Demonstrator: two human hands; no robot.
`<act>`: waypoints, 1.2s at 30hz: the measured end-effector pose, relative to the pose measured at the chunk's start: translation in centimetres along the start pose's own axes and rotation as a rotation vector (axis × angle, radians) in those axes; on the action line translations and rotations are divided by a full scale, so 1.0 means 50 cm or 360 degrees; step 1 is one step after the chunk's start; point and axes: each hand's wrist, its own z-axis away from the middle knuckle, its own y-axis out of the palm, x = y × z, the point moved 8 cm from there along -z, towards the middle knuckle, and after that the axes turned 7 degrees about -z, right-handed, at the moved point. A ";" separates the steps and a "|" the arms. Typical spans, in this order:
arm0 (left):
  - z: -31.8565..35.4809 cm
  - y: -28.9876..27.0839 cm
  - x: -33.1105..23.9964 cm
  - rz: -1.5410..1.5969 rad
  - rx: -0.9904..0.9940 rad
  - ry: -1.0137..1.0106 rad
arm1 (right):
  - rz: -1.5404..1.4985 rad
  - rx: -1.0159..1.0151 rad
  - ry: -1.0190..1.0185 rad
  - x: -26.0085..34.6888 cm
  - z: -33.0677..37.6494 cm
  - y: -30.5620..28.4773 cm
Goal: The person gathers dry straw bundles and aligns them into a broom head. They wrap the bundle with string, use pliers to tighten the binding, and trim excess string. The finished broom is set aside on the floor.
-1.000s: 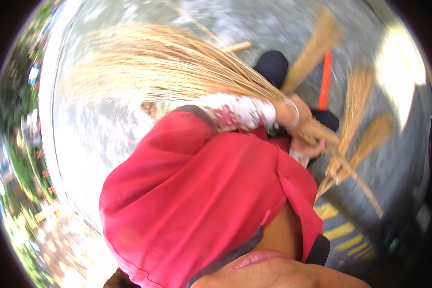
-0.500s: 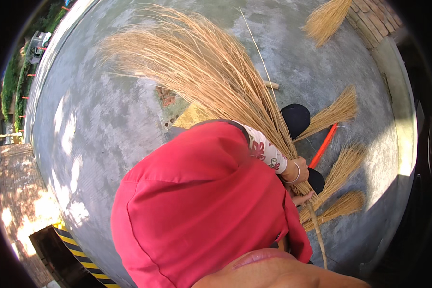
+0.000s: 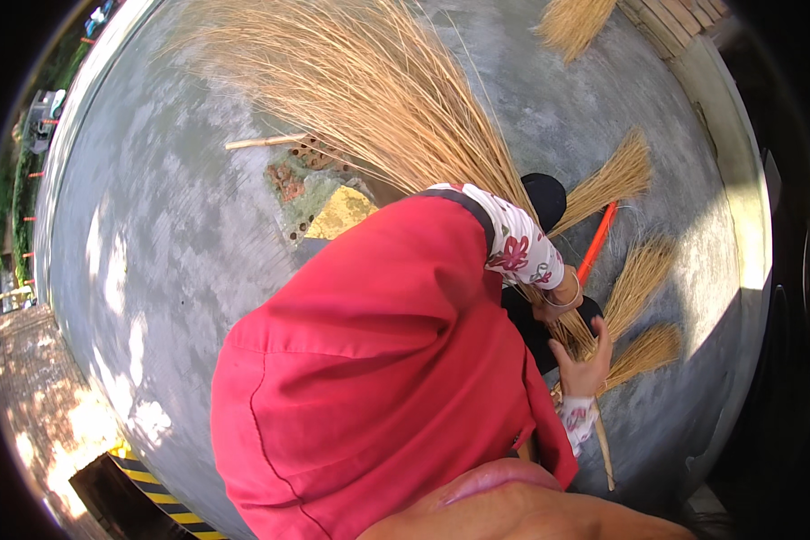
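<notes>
I have the left hand (image 3: 558,301) gripping the big straw bundle (image 3: 405,99); the right hand (image 3: 587,367) holds its fingers spread open beside the stalks, near a small straw broom (image 3: 650,349).

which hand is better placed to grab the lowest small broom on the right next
Probably the right hand: its fingers are spread, and it is right beside the lowest small broom. The left hand is farther away and appears closed on the large straw bundle.

Straw-yellow stalks (image 3: 405,99); red-flowered white sleeve (image 3: 529,236); red garment (image 3: 360,360); orange rod (image 3: 596,245).
</notes>
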 end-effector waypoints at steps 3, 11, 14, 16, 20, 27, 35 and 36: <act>0.013 -0.021 -0.007 -0.0029 -0.0062 0.0111 | 0.0154 0.0495 0.0085 -0.047 -0.069 0.101; -0.025 -0.018 0.038 -0.0041 0.0283 0.0102 | -0.0318 0.1160 0.0477 -0.184 -0.129 0.217; -0.023 -0.011 0.048 -0.0207 0.0063 0.0004 | -0.0296 0.1058 0.0354 -0.180 -0.133 0.217; 0.010 -0.021 0.007 -0.0856 -0.0676 -0.0140 | -0.0360 0.1031 0.0288 -0.172 -0.133 0.218; 0.021 -0.014 0.027 -0.0447 -0.1006 -0.0403 | -0.0411 0.1209 0.0503 -0.187 -0.134 0.228; -0.060 -0.024 0.063 -0.0150 -0.0361 0.0067 | -0.0375 0.0883 0.0471 -0.170 -0.150 0.190; -0.069 -0.030 0.050 0.0005 -0.0178 0.0094 | 0.0389 0.0317 0.0424 -0.154 -0.092 0.165; -0.061 -0.032 0.042 -0.0122 -0.0304 0.0036 | 0.0491 0.0308 0.0440 -0.159 -0.087 0.168</act>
